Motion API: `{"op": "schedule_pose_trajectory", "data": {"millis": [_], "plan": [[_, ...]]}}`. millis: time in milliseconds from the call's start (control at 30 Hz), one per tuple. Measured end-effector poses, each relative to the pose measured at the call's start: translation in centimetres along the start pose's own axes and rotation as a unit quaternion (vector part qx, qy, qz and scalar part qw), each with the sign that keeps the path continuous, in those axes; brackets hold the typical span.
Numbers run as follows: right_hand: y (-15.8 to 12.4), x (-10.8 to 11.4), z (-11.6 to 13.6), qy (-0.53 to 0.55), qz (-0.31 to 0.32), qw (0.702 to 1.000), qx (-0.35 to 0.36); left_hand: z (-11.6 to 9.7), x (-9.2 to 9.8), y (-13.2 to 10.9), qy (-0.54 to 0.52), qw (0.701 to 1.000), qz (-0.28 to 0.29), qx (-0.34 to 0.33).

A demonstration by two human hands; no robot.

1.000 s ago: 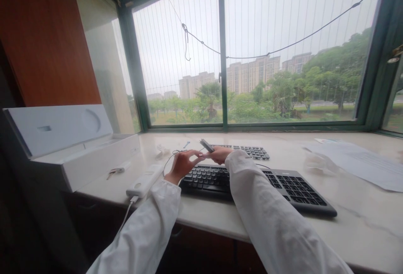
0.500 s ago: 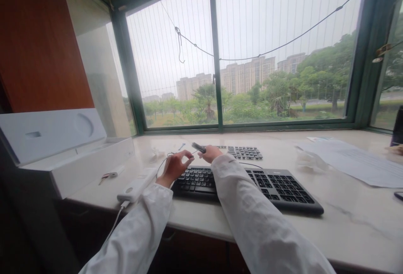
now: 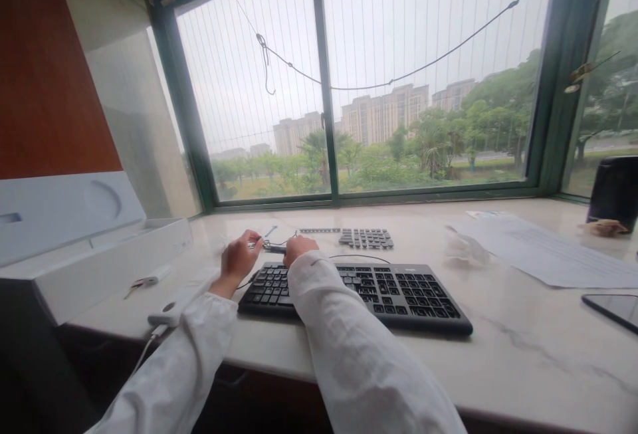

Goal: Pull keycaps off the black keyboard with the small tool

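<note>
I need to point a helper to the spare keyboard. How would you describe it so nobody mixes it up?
On the marble sill below the window, find the big black keyboard. The smaller keyboard lies just behind it, nearer the glass: shorter and far slimmer.

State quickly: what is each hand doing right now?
Left hand: closed, pinching a thin cable.
Right hand: closed on a small dark object; what it is cannot be told.

Both white-sleeved arms stretched forward, left hand (image 3: 238,258) and right hand (image 3: 298,248) curled, close together
</note>
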State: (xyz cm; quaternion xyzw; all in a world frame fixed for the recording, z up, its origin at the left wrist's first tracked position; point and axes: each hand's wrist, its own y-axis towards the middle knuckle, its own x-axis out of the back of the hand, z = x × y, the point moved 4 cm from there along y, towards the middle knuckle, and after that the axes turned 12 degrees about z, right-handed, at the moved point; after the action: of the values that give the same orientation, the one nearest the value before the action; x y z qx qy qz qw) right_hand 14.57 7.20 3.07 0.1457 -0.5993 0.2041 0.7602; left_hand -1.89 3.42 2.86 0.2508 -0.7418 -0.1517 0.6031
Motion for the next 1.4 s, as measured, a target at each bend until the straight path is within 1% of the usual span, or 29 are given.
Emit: {"op": "schedule_pose_trajectory", "data": {"millis": [133,233,333,433,500,600,667,767,933,1133,1400], "plan": [[0.4,-0.4,0.0,0.003,0.010,1.000,0.009,0.3,0.1,1.6,0.013,1.000,0.003,0.018],[0.3,-0.5,0.1,0.010,0.014,1.000,0.011,0.1,-0.2,3.8,0.006,1.000,0.015,0.025],[-0.2,-0.2,0.2,0.013,0.010,1.000,0.011,-0.5,-1.0,6.9,0.015,0.998,0.065,0.011],[-0.6,-0.1,0.3,0.015,0.011,1.000,0.004,-1.3,-2.4,10.2,0.040,0.989,0.136,-0.041],[-0.6,-0.1,0.3,0.017,0.019,1.000,-0.008,-1.6,-3.5,12.1,0.062,0.980,0.183,-0.057],[-0.6,-0.1,0.1,0.018,0.033,0.999,-0.031,-2.0,-5.0,14.3,0.084,0.967,0.225,-0.078],[-0.5,-0.1,-0.1,0.018,0.040,0.998,-0.048,-2.4,-6.2,15.3,0.091,0.959,0.248,-0.100],[-0.3,-0.1,-0.4,0.019,0.049,0.996,-0.077,-2.9,-7.9,16.3,0.093,0.947,0.281,-0.127],[0.1,0.0,-0.9,0.020,0.068,0.990,-0.120,-3.2,-10.4,17.4,0.079,0.936,0.307,-0.150],[0.0,-0.2,-1.1,0.007,0.058,0.991,-0.120,-3.2,-12.9,18.4,0.071,0.929,0.321,-0.169],[-0.1,-0.2,-1.1,-0.002,0.059,0.991,-0.122,-3.5,-15.0,18.7,0.076,0.920,0.338,-0.181]]}}
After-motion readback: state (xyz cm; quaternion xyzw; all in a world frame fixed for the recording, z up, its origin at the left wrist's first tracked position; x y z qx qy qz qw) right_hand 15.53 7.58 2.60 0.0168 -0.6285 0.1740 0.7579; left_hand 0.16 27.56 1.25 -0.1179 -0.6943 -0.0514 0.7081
